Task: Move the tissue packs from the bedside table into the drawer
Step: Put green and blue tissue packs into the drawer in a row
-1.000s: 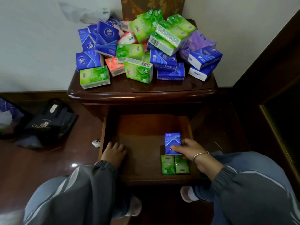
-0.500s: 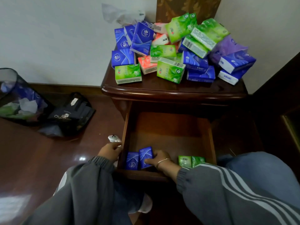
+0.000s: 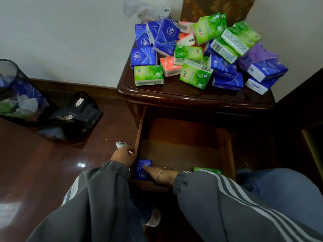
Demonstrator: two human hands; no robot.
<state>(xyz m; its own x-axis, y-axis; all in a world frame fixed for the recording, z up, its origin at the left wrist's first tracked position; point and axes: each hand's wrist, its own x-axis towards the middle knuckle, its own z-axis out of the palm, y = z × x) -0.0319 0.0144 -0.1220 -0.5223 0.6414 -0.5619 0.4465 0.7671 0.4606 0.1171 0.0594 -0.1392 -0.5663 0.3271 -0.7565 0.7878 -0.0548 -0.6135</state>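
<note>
The right hand [image 3: 158,173] pinches a blue pack [image 3: 142,169] in the drawer [image 3: 183,147]; the left hand [image 3: 123,157] touches its wall, grip unclear. The pack seems light, soft, slippery: hold its sides.

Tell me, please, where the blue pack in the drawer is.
Head view: the blue pack lies in the drawer's near left corner, held by the right hand.

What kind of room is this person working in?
Most likely a bedroom at home: a dark wooden bedside table with an open drawer, a polished wood floor, and a mesh waste bin beside it.
</note>
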